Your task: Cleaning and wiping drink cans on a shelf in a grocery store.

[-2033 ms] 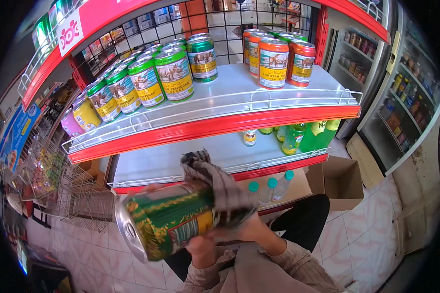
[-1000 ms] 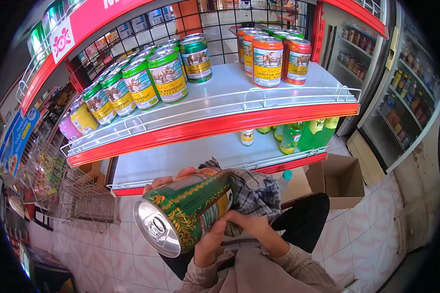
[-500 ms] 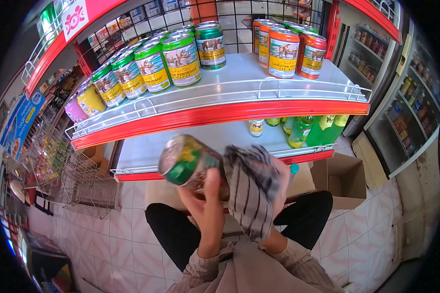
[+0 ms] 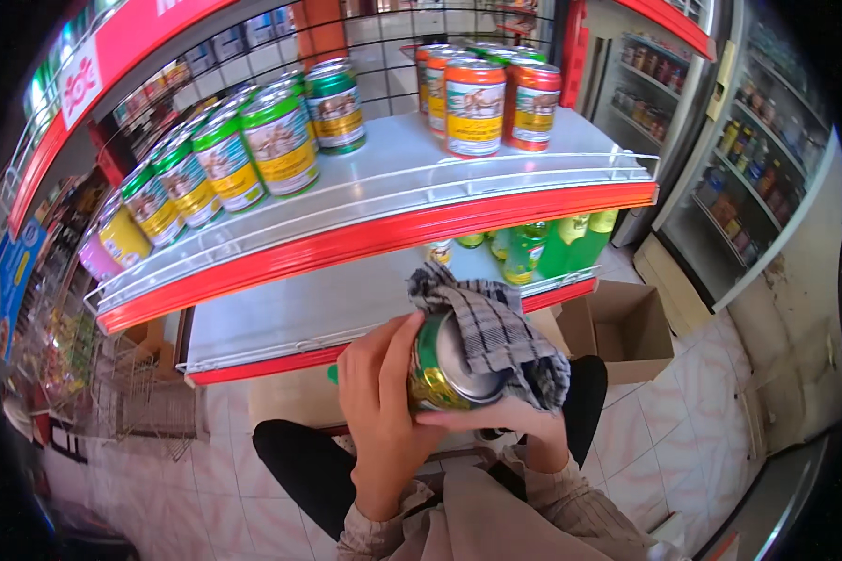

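Wrapped round a green and gold drink can (image 4: pixel 428 366) is my left hand (image 4: pixel 376 397), its fingers along the can's left side. The can lies tilted over my lap, with its silver end turned to the right. A grey checked cloth (image 4: pixel 505 332) is draped over that end and touches it. My right hand (image 4: pixel 526 423) is closed on the cloth from below, its thumb side against the can; most of its fingers are hidden behind cloth and can.
An upper shelf (image 4: pixel 384 154) carries green cans (image 4: pixel 281 145) at left and orange cans (image 4: pixel 474 107) at right, behind a wire rail. On the lower shelf (image 4: pixel 262 318) stand green bottles (image 4: pixel 566 245). An open cardboard box (image 4: pixel 631 337) sits right, near glass-door fridges (image 4: pixel 767 178).
The can has turned, its end swinging from the upper left to the right. The cloth, beside the can before, now covers part of that end. My view has shifted right.
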